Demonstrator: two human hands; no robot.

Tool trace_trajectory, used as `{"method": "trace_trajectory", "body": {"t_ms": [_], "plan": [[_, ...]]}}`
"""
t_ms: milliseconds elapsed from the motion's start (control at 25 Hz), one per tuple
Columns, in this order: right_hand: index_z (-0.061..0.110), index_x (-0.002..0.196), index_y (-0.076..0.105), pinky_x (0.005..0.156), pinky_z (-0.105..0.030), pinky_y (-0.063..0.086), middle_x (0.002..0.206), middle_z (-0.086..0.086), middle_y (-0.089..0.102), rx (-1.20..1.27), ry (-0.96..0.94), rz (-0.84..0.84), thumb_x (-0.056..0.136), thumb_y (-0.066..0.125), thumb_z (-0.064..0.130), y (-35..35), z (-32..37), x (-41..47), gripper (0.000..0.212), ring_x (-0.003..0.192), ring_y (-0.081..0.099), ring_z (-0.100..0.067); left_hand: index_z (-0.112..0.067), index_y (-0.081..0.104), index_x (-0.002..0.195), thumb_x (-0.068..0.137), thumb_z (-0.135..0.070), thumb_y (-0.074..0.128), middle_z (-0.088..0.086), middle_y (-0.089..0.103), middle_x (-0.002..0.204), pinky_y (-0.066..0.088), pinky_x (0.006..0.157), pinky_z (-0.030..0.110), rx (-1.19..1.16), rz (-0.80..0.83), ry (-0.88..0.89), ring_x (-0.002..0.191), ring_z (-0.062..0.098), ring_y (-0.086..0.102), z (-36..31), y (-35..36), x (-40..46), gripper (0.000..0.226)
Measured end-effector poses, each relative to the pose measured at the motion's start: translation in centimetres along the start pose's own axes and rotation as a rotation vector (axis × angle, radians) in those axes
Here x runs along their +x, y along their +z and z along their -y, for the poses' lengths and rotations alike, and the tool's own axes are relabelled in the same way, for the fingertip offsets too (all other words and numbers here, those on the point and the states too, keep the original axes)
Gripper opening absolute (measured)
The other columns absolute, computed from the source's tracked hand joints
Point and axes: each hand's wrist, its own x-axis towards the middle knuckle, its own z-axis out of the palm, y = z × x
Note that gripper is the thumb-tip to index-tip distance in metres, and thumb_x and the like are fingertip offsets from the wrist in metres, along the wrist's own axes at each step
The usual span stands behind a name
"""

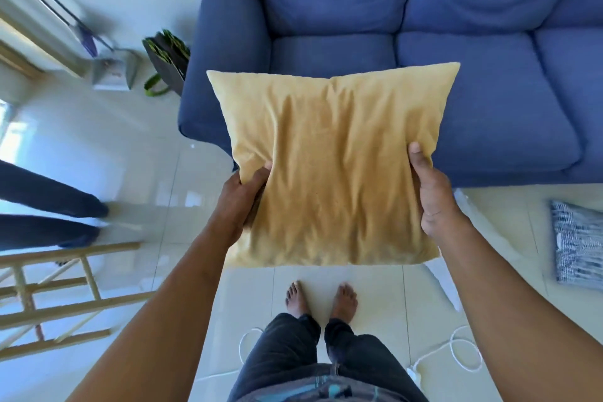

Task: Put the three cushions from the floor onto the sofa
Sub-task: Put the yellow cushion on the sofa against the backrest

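Observation:
I hold a mustard-yellow cushion flat in the air in front of the blue sofa, its far edge over the left seat. My left hand grips its left edge and my right hand grips its right edge. A blue-and-white patterned cushion lies on the floor at the right. Behind my right forearm a white cushion shows partly on the floor. The sofa seats hold no cushion.
A wooden rack stands at the left. Another person's legs are at the far left. A dark bag with green handles and a dustpan sit beside the sofa's arm. A white cable lies near my feet.

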Motion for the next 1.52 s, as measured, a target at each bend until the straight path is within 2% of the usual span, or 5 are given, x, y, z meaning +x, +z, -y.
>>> {"method": "trace_trajectory", "body": {"t_ms": [280, 600, 880, 1160, 1520], "plan": [[0.022, 0.131, 0.071, 0.115, -0.053, 0.046, 0.134, 0.0, 0.074, 0.243, -0.207, 0.123, 0.096, 0.061, 0.061, 0.2, 8.0, -0.7, 0.054, 0.127, 0.068, -0.018, -0.013, 0.066, 0.139, 0.084, -0.028, 0.074, 0.011, 0.075, 0.135, 0.051, 0.113, 0.056, -0.212, 0.072, 0.216, 0.129, 0.034, 0.069, -6.9, -2.1, -0.8, 0.057], [0.023, 0.137, 0.067, 0.115, -0.052, 0.046, 0.134, 0.007, 0.074, 0.124, -0.268, 0.094, 0.07, 0.085, 0.064, 4.4, 14.4, 5.5, 0.081, 0.128, 0.067, -0.016, -0.028, 0.056, 0.147, 0.091, -0.049, 0.072, 0.0, 0.07, 0.144, 0.05, 0.112, 0.054, -0.236, 0.115, 0.279, 0.135, 0.025, 0.065, -13.6, -3.1, 7.4, 0.062], [0.019, 0.115, 0.075, 0.105, -0.051, 0.055, 0.111, 0.001, 0.082, 0.052, -0.266, -0.098, 0.081, 0.087, 0.025, 9.3, 19.3, 15.0, 0.037, 0.108, 0.076, -0.02, -0.018, 0.057, 0.146, 0.064, -0.062, 0.091, 0.002, 0.073, 0.139, 0.051, 0.112, 0.055, -0.182, 0.144, 0.289, 0.128, 0.025, 0.07, -20.3, -3.1, 19.7, 0.098], [0.016, 0.131, 0.068, 0.1, -0.043, 0.056, 0.122, 0.001, 0.079, 0.118, -0.27, -0.112, 0.068, 0.089, 0.031, 11.3, 23.4, 22.5, 0.068, 0.115, 0.074, -0.02, -0.019, 0.058, 0.139, 0.082, -0.03, 0.081, -0.003, 0.079, 0.127, 0.063, 0.083, 0.028, -0.141, 0.24, 0.315, 0.111, 0.014, 0.078, -27.3, -1.9, 28.6, 0.062], [0.018, 0.131, 0.066, 0.102, -0.045, 0.056, 0.121, 0.002, 0.079, 0.113, -0.182, -0.095, 0.059, 0.093, 0.036, 11.5, 28.0, 34.2, 0.079, 0.115, 0.074, -0.02, -0.018, 0.057, 0.144, 0.072, -0.036, 0.089, -0.002, 0.077, 0.133, 0.056, 0.104, 0.044, -0.121, 0.159, 0.179, 0.119, 0.018, 0.074, -31.6, 2.8, 37.6, 0.08]]}}
